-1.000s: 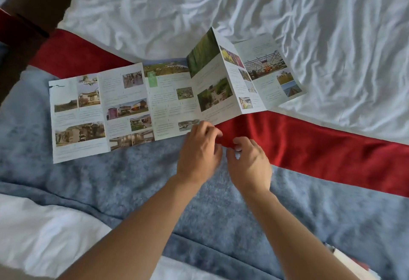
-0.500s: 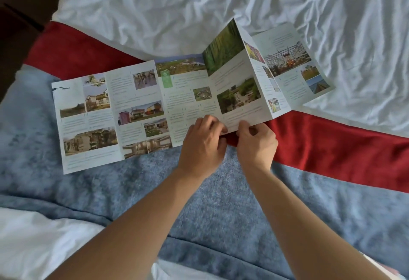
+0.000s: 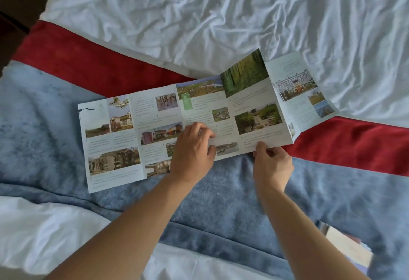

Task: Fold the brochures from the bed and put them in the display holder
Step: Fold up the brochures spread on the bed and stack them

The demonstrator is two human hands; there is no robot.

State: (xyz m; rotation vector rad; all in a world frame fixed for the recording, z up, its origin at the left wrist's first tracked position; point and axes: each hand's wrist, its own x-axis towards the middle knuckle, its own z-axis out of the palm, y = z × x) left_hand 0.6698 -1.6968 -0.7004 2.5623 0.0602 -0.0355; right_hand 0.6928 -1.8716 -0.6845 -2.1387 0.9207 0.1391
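Pinching brochure (image 3: 155,138): right hand (image 3: 271,164); left hand (image 3: 192,149) pressing.

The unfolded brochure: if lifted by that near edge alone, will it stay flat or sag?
The brochure would probably sag and hinge: it is thin paper with several creases, and the right panels already stand up. It is likely light, since the right hand pinches one edge only.

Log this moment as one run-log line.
brochure: unfolded on bed | left hand: pressing middle panel | right hand: pinching near edge | holder: not visible
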